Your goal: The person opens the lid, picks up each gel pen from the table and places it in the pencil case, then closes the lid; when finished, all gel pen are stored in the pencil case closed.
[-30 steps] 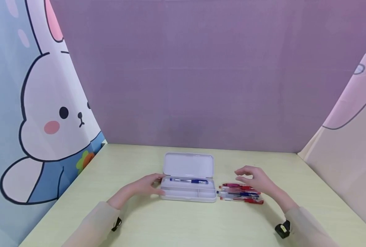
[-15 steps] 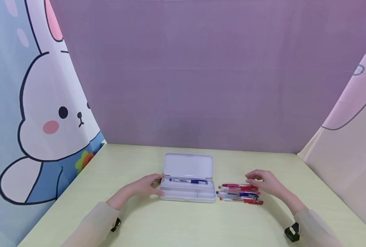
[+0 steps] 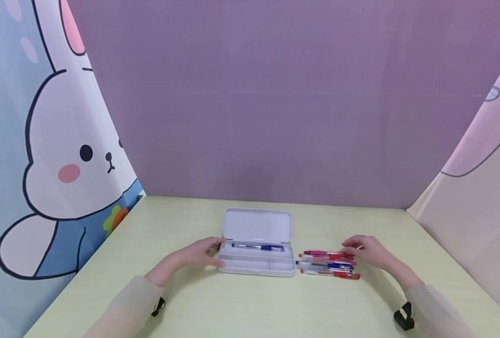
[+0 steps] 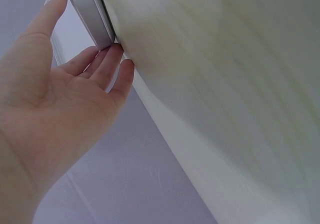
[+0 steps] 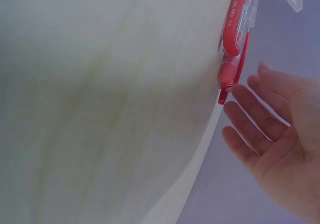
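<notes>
A white pencil case (image 3: 244, 265) lies with its lid (image 3: 257, 226) tipped back. One clear pen with a blue grip (image 3: 272, 248) rests in its rear compartment. My left hand (image 3: 196, 254) holds the case's left end, thumb at the front corner and fingers at the back; the left wrist view shows that hand (image 4: 65, 91) at the case's edge. To the right of the case lies a row of several red and blue pens (image 3: 330, 265). At their right end is my right hand (image 3: 370, 251), its bent fingers beside a red pen (image 5: 234, 36), apparently not gripping it.
The pale tabletop (image 3: 250, 305) extends in front of the case and pens. Behind it stands a purple backdrop (image 3: 267, 103). A rabbit-print curtain (image 3: 64, 131) borders the left side, and a pink and cream curtain (image 3: 482, 206) the right.
My right hand has moved right and slightly down, from above the pens to their right end. The left hand and the case stay in place.
</notes>
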`<action>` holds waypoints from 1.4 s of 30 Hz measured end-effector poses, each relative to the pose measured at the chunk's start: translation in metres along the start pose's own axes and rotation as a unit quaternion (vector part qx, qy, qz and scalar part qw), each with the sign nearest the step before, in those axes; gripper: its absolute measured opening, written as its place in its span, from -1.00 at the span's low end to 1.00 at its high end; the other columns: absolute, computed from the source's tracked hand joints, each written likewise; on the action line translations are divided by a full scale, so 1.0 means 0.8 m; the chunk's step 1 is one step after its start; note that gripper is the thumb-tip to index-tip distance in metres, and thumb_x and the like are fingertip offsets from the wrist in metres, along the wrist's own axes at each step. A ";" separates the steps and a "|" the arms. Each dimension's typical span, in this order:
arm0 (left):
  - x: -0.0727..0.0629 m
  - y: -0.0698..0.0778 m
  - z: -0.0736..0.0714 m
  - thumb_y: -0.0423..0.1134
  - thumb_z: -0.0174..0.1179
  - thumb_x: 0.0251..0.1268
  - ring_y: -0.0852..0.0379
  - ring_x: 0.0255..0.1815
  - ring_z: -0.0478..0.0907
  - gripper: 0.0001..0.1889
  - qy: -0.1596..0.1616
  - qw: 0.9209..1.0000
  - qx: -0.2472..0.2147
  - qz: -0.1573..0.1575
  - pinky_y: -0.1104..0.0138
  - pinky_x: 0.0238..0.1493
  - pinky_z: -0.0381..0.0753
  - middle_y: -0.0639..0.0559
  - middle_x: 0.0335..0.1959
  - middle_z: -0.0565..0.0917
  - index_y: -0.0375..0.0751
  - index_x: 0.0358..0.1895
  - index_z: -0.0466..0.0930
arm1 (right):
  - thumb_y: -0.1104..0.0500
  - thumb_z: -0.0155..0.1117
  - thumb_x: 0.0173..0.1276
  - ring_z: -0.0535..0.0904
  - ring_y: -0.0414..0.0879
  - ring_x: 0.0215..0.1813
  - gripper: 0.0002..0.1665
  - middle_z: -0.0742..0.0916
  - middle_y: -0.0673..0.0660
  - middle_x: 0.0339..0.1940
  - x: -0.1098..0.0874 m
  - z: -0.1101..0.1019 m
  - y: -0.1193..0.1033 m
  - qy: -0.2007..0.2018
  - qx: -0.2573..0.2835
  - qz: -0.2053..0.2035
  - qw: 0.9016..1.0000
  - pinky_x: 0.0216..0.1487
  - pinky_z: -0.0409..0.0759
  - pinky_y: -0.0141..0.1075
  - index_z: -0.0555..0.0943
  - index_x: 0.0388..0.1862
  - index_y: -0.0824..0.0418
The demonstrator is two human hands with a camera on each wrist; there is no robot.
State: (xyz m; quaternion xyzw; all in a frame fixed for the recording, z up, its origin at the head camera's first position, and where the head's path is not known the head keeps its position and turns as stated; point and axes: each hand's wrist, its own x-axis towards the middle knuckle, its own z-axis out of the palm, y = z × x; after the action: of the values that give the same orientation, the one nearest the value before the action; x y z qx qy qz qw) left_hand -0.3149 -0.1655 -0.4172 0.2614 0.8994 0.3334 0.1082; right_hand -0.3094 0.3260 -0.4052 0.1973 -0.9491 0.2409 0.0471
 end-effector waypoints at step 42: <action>0.001 0.002 0.000 -0.06 0.35 0.08 -0.24 0.28 0.33 -0.20 -0.002 1.000 -0.006 -0.004 -0.09 0.32 0.27 -0.31 0.28 0.38 -0.39 0.34 0.24 | 0.36 0.32 0.15 0.46 -0.22 -0.37 -0.93 0.65 0.00 -0.42 0.005 0.008 0.003 -0.009 -0.054 -0.015 0.998 -0.36 0.51 -0.40 0.66 -0.38 0.24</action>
State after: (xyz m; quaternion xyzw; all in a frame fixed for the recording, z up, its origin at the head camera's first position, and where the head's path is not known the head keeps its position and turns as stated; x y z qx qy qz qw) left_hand -0.3150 -0.1640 -0.4160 0.2578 0.8982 0.3376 0.1130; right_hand -0.3141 0.3234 -0.4114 0.2106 -0.9581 0.1869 0.0524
